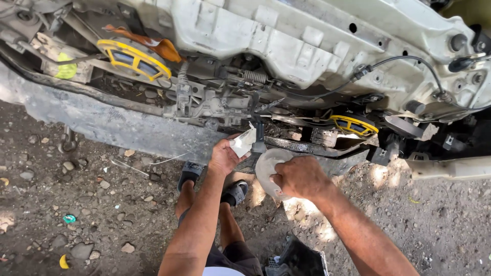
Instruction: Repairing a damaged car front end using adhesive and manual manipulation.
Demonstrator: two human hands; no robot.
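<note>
While I look down through the head camera, I see my left hand raised to the underside of the car body, with the fingers pinched on a small pale folded piece, maybe paper or cloth, which it presses near a dark upright part at about 12 o'clock from the hand. My right hand is at about 4 o'clock from the left one, and its fingers are closed over the edge of a pale round disc, which looks like a lid or a plate; I cannot tell its material. The disc hangs just under the dark metal bracket, between the two hands. To do this step well, I judge that the left hand should keep the pale piece flat against the part and rub with short strokes, because the cable and the spring are near and a loose corner could catch there. The right hand should hold the disc level and close below, so that dirt falls on it and not on my sandals. A yellow ring sits at 2 o'clock from the right hand and another yellow ring at 10 o'clock from the left hand; both are well apart from the work. The ground is loose with stones, so I would keep my feet steady.
</note>
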